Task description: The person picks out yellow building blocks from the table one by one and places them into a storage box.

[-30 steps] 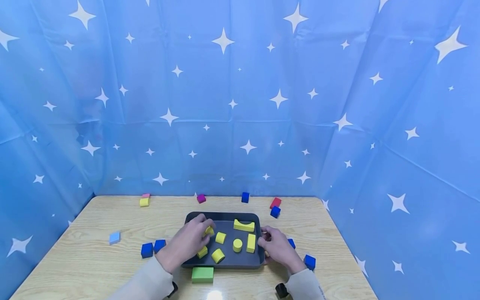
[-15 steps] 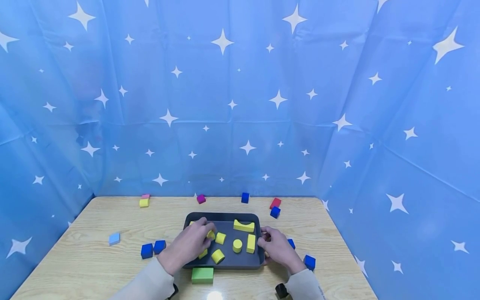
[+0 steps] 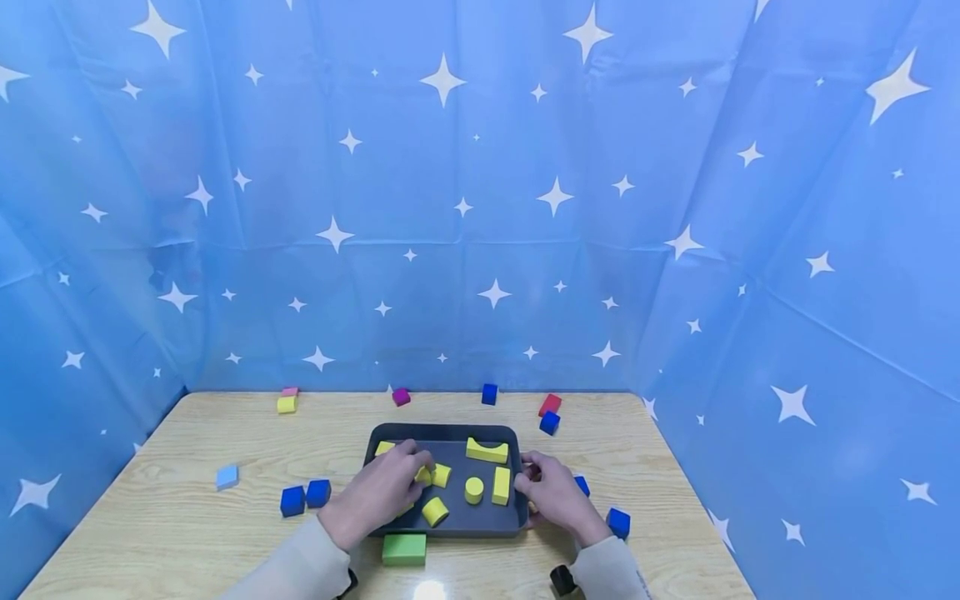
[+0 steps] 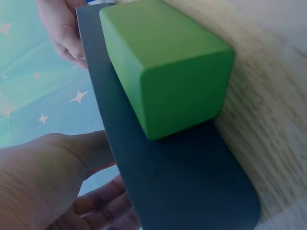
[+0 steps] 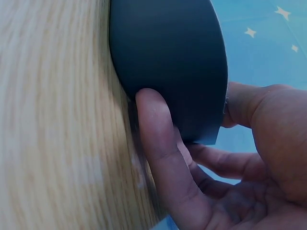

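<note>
A dark grey tray (image 3: 483, 522) holds several yellow blocks. My left hand (image 3: 375, 493) reaches over its left side, fingertips curled round a small yellow block (image 3: 423, 476) that is mostly hidden beneath them. Right beside that block stands a yellow cylinder (image 3: 441, 476). At the tray's right end my right hand (image 3: 557, 493) grips the wall; in the right wrist view the thumb is at the rim and a finger (image 5: 156, 120) presses low on the outside. A yellow arch block (image 3: 487, 452), a yellow bar (image 3: 501, 486) and another cylinder (image 3: 474, 491) lie in the right half.
Against the tray's near side lies a green block (image 3: 404, 550). Blue cubes (image 3: 292, 502) sit left of the tray, and another blue cube (image 3: 618, 522) is to the right. Along the back edge are a purple block (image 3: 401, 397), a red block (image 3: 551, 405) and a yellow block (image 3: 287, 405).
My left hand has shifted slightly toward me and right, bringing the small yellow block up beside the cylinder. A yellow block in the tray's far left corner is uncovered. My right hand stays put.
</note>
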Tool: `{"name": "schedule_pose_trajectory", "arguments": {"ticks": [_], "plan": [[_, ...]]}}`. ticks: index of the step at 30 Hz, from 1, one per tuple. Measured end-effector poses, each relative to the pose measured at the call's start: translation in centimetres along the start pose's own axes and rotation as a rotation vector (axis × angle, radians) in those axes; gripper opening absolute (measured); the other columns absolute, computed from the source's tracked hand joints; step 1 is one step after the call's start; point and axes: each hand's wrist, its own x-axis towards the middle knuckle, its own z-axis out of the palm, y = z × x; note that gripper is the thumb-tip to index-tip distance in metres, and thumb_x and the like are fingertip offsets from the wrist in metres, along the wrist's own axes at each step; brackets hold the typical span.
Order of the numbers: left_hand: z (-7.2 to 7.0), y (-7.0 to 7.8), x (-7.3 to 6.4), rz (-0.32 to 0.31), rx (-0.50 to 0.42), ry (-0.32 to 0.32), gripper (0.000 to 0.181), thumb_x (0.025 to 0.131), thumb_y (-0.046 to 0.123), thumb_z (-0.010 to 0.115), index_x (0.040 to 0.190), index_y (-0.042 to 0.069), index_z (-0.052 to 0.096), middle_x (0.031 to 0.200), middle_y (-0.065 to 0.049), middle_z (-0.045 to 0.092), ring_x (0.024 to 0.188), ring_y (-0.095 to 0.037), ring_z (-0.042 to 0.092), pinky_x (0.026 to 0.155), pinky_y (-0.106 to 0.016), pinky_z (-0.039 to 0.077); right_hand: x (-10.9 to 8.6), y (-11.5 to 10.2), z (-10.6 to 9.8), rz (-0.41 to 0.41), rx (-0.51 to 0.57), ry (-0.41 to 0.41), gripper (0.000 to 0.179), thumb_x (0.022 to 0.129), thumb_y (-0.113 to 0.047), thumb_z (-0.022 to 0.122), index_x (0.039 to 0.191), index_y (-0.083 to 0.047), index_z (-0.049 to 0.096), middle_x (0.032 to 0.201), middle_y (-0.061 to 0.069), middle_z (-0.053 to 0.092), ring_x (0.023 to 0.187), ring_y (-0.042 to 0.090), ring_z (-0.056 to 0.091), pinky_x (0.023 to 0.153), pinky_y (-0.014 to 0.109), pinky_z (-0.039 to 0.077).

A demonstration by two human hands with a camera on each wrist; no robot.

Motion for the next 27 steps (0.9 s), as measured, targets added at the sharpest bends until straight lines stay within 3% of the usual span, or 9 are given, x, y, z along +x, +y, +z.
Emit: {"name": "schedule_pose_trajectory", "arguments": {"ticks": [8,16,27], "plan": [[0.15,0.04,0.03,-0.015,0.006,-0.021,0.023,0.098,0.005,0.093,0.119,0.009,0.086,0.110,-0.008,0.077,0.091,-0.016,0.073,0.083,-0.036,0.071,0.05,-0.03,-0.04,0.005,0.007,-0.008,0.063,0.106,-0.014,0.068,0.165,0.004,0.057,0.120,0.015,0.069,0.095,0.023,0.072,0.065,0.042,0.071],[-0.11,0.07,-0.14,-0.008,0.009,0.004,0.026,0.097,0.006,0.094,0.121,0.009,0.085,0.106,-0.005,0.073,0.086,-0.012,0.069,0.079,-0.034,0.069,0.04,-0.02,0.05,-0.005,-0.004,0.000,0.062,0.106,-0.014,0.069,0.164,0.005,0.058,0.119,0.015,0.068,0.095,0.023,0.071,0.064,0.042,0.071],[-0.53,-0.31,-0.34,0.021,-0.020,0.041,0.017,0.102,0.006,0.088,0.119,0.008,0.085,0.105,-0.008,0.073,0.075,-0.005,0.056,0.064,-0.023,0.055,-0.03,0.01,0.00,0.012,0.015,-0.006,0.063,0.107,-0.014,0.068,0.165,0.005,0.056,0.122,0.017,0.067,0.096,0.023,0.072,0.065,0.042,0.071]]}}
